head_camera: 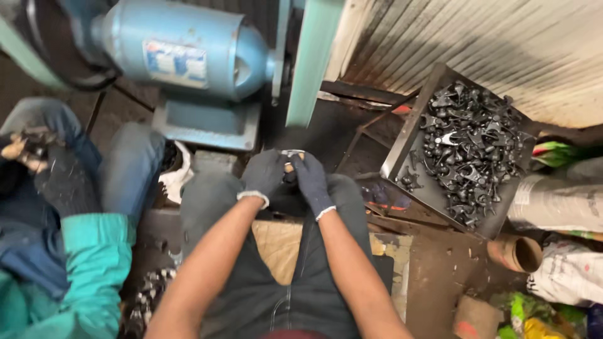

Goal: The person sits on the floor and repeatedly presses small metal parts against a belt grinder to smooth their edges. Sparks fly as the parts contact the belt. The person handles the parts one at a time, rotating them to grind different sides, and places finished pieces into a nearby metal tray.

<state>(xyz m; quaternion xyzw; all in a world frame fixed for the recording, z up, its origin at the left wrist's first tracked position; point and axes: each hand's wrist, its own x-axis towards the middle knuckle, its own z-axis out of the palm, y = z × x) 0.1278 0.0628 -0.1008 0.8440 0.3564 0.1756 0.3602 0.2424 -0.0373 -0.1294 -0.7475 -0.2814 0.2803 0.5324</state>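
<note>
Both my hands wear dark knit gloves and meet over my knees. My left hand (262,176) and my right hand (312,182) together pinch a small metal part (291,154), held just below the pale green sanding belt (314,59) of a blue bench grinder motor (182,53). The part is mostly hidden by my fingers. A dark metal tray (402,144) at my right holds several small black metal pieces (468,147).
A co-worker in a teal sleeve (94,251) and jeans sits at my left with gloved hands (25,147). More black parts (144,301) lie by my left thigh. A cardboard tube (518,253), sacks and wrappers crowd the lower right. Corrugated sheet (490,44) rises behind the tray.
</note>
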